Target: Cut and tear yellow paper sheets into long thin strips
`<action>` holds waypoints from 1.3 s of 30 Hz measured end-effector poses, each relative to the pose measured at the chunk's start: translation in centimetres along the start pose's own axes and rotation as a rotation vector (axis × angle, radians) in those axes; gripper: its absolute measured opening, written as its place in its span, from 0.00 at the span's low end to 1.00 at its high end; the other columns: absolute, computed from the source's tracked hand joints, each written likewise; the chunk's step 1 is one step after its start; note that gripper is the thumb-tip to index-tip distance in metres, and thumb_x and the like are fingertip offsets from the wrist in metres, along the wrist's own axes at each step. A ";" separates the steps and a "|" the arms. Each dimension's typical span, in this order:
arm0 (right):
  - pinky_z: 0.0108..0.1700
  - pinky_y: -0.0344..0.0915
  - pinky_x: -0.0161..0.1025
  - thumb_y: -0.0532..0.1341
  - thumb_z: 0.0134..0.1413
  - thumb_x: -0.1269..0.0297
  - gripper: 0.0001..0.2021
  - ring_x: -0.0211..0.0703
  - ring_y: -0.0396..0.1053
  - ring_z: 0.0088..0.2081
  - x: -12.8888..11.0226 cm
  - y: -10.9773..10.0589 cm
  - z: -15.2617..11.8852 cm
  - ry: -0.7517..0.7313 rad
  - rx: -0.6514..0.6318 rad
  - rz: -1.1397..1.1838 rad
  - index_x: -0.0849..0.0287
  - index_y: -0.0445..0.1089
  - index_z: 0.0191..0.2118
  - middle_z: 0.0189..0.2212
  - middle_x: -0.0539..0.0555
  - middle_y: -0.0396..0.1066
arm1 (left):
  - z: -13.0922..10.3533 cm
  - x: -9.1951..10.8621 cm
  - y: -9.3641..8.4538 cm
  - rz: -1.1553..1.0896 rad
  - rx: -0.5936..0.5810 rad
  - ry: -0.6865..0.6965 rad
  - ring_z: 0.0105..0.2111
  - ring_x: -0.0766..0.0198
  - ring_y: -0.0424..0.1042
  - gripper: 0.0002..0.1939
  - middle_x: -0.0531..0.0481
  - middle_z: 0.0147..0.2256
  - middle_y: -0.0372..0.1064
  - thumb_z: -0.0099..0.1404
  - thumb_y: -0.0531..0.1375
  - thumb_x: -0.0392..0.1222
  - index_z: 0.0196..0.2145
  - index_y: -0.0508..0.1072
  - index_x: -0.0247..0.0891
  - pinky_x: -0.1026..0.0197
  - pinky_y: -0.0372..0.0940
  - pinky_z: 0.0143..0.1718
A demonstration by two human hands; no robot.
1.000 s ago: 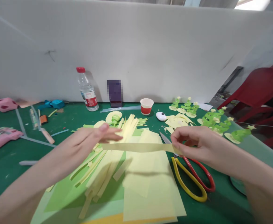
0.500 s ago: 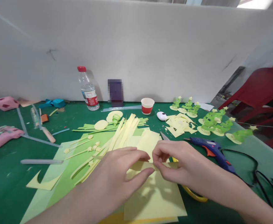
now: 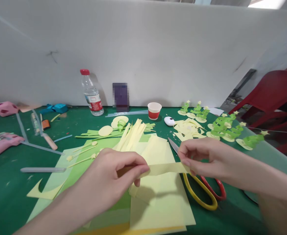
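A pale yellow paper strip [image 3: 165, 169] is stretched between my two hands, above the stacked sheets. My left hand [image 3: 124, 173] pinches its left end between thumb and fingers. At the other end, the fingers of my right hand [image 3: 197, 158] are closed on the strip. Beneath lie pale yellow sheets [image 3: 168, 209] on green paper [image 3: 84, 173]. Scissors [image 3: 201, 192] with yellow and red handles rest under and beside my right hand, blade tip pointing away. Left of centre are a bundle of loose strips [image 3: 132, 133] and thin paper stems [image 3: 82, 160] with small knobs or stars at their ends.
Paper scraps [image 3: 189, 129], a white eye-marked object [image 3: 169, 121] and a paper cup [image 3: 154, 111] stand farther back. Several green spiral paper pieces with stars [image 3: 222, 127] are at right. A bottle [image 3: 93, 98] stands at back left; a pink glue gun [image 3: 5, 143] lies at far left.
My hands have moved apart, drawing the strip out straight between them. The scissors' handles now show, while my right forearm covers the blue glue gun.
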State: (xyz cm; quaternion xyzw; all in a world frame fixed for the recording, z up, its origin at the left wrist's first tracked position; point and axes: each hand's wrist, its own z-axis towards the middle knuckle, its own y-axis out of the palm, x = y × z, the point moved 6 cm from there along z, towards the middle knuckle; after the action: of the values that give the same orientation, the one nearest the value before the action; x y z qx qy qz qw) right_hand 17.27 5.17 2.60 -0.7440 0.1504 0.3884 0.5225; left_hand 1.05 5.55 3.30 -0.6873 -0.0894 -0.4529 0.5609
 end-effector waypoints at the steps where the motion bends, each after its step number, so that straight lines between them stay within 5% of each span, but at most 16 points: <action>1: 0.22 0.52 0.29 0.53 0.49 0.69 0.06 0.33 0.55 0.22 0.1 -0.3 -0.1 0.011 0.016 -0.006 0.58 0.60 0.24 0.20 0.46 0.59 | 0.0 -0.1 0.0 -0.003 0.002 -0.011 0.12 0.73 0.54 0.13 0.57 0.14 0.64 0.59 0.54 0.41 0.20 0.71 0.37 0.71 0.48 0.13; 8: 0.19 0.52 0.31 0.53 0.49 0.64 0.10 0.35 0.56 0.20 0.6 -2.1 -0.9 -0.003 0.103 -0.187 0.58 0.60 0.21 0.17 0.48 0.60 | -0.1 -1.0 -0.1 0.009 0.022 -0.047 0.13 0.71 0.55 0.13 0.58 0.13 0.58 0.60 0.53 0.45 0.22 0.71 0.39 0.70 0.48 0.13; 11: 0.20 0.56 0.32 0.52 0.51 0.61 0.10 0.36 0.59 0.20 0.2 -3.4 -1.3 -0.030 0.313 -0.217 0.57 0.63 0.23 0.19 0.49 0.62 | -0.2 -1.1 -0.5 0.017 0.067 -0.047 0.12 0.71 0.54 0.12 0.59 0.12 0.55 0.60 0.52 0.45 0.24 0.70 0.40 0.69 0.46 0.12; 14: 0.30 0.62 0.32 0.54 0.51 0.66 0.04 0.38 0.66 0.30 -2.0 -2.8 -1.4 -0.208 0.488 -0.217 0.57 0.65 0.29 0.28 0.50 0.68 | -0.3 -0.4 -0.1 0.112 0.061 0.024 0.12 0.71 0.53 0.12 0.59 0.12 0.54 0.61 0.51 0.42 0.24 0.70 0.39 0.69 0.46 0.12; 17: 0.34 0.61 0.31 0.55 0.52 0.71 0.03 0.35 0.67 0.33 -3.8 0.0 -0.8 -0.323 0.407 -0.189 0.58 0.65 0.31 0.31 0.48 0.70 | -0.6 0.5 0.7 0.200 0.065 0.141 0.13 0.73 0.53 0.11 0.60 0.13 0.53 0.62 0.50 0.38 0.25 0.70 0.39 0.70 0.46 0.14; 22: 0.29 0.58 0.29 0.55 0.50 0.74 0.05 0.32 0.63 0.27 -3.6 2.7 0.3 -0.231 0.261 -0.046 0.59 0.63 0.26 0.24 0.45 0.66 | -0.9 1.1 1.3 0.288 0.078 0.268 0.13 0.72 0.53 0.13 0.60 0.14 0.52 0.63 0.48 0.35 0.25 0.69 0.36 0.68 0.48 0.16; 32: 0.25 0.54 0.30 0.53 0.43 0.73 0.04 0.34 0.58 0.25 -2.9 2.9 1.1 -0.100 0.126 0.051 0.59 0.60 0.22 0.21 0.46 0.62 | -1.1 1.4 1.5 0.346 0.045 0.293 0.18 0.69 0.64 0.12 0.55 0.20 0.67 0.63 0.48 0.35 0.27 0.69 0.38 0.68 0.54 0.20; 39: 0.22 0.54 0.31 0.52 0.45 0.70 0.06 0.34 0.58 0.21 -0.5 -0.3 0.0 -0.018 0.142 -0.006 0.59 0.60 0.22 0.19 0.47 0.62 | -1.0 0.1 -2.4 0.166 0.175 0.090 0.12 0.73 0.56 0.11 0.60 0.13 0.61 0.60 0.53 0.43 0.22 0.68 0.41 0.71 0.49 0.12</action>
State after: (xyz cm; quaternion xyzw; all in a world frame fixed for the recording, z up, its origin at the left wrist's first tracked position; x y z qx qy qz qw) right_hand 17.16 5.24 3.15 -0.7021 0.1707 0.3818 0.5763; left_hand -0.92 5.48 5.03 -0.6197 -0.0463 -0.4257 0.6577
